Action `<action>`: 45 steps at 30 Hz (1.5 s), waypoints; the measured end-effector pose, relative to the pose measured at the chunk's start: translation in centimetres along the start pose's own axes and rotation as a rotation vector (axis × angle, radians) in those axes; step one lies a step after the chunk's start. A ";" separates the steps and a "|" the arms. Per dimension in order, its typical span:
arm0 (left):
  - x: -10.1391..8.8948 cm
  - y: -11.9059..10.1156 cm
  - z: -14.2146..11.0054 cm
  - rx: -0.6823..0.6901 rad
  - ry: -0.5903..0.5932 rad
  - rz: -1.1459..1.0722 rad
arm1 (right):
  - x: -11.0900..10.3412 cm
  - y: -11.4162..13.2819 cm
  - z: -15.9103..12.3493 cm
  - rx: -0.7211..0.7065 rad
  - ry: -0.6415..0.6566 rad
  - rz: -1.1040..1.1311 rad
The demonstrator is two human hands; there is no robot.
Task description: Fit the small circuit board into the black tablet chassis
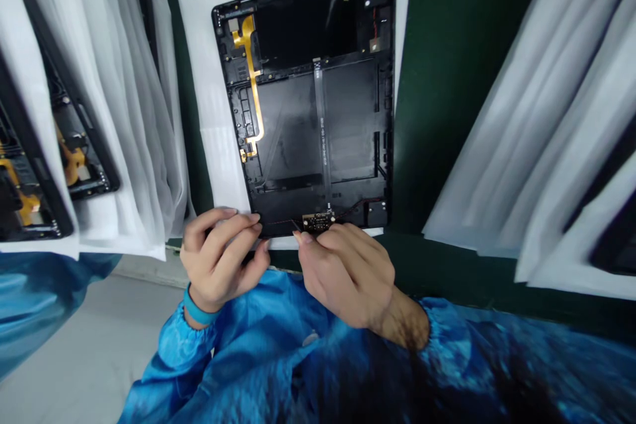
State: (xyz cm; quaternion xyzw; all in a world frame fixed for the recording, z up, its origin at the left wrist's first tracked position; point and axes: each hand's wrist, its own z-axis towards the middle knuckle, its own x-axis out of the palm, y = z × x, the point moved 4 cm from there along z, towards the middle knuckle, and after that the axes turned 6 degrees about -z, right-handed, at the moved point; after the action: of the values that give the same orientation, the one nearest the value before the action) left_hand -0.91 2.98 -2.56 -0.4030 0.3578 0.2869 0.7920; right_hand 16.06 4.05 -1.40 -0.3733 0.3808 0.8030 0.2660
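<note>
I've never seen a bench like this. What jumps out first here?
An opened black tablet shell lies mid-table on a white foam sheet, a yellow ribbon cable running down its left side. At its near edge, the left hand and right hand pinch at a small circuit board. Stacks of white foam-wrapped units flank both sides.

1. I note a black tablet housing (318,119) with a yellow flex cable (253,79).
2. It lies on a white foam sheet (209,99) over a dark green table (447,79).
3. My sleeves (278,358) are shiny blue; wristband (196,311) lighter blue.
</note>
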 end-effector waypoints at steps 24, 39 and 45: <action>0.5 -1.2 -0.1 -0.072 0.088 0.133 | -0.7 -1.3 -0.4 0.351 0.093 0.221; 0.4 -0.9 -0.5 0.000 -0.007 0.057 | -0.5 -1.2 0.8 0.369 0.130 0.400; -0.6 -0.2 -1.4 -0.037 -0.061 0.044 | -0.2 -1.4 0.7 0.319 0.086 0.402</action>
State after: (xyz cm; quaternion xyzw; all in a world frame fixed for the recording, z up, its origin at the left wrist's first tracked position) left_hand -1.58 1.53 -2.54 -0.4008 0.3369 0.3229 0.7884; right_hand 16.86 5.42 -1.53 -0.2775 0.5801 0.7529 0.1401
